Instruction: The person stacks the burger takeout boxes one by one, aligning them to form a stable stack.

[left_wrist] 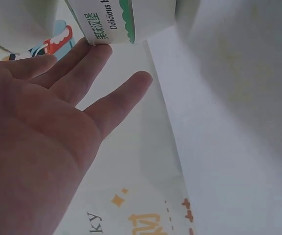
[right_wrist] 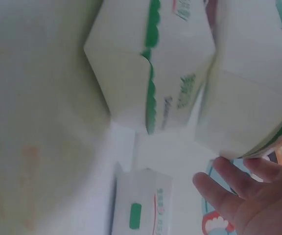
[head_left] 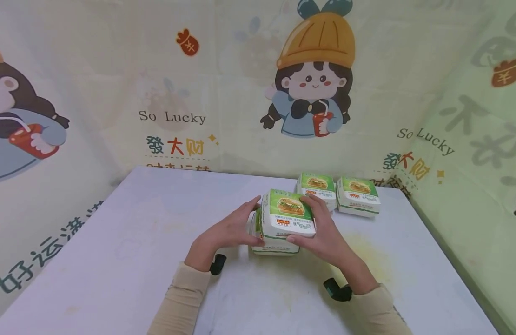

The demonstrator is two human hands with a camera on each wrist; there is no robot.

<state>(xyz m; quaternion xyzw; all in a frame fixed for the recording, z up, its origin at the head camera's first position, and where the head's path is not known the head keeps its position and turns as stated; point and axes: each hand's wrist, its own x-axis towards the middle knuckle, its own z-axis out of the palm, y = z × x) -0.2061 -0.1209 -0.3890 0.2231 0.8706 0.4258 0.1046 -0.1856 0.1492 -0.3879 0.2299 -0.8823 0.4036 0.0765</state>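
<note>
Two white-and-green burger boxes are between the hands in the head view, one above the other. My right hand (head_left: 325, 230) grips the upper burger box (head_left: 288, 214), its thumb at the front and fingers at the far right corner. That box sits tilted over the lower burger box (head_left: 276, 250), and a gap between them shows in the right wrist view. My left hand (head_left: 230, 228) spans the left side of the lower box, thumb near its front corner. In the left wrist view, fingertips (left_wrist: 102, 51) touch the lower box (left_wrist: 153, 19), while the little finger stands away from it.
Two more burger boxes, one (head_left: 318, 182) behind the stack and another (head_left: 358, 197) to its right, stand near the table's back edge. The white table (head_left: 128, 260) meets cloth-covered walls (head_left: 241, 93) printed with cartoons. Black wrist straps (head_left: 337, 289) show at both wrists.
</note>
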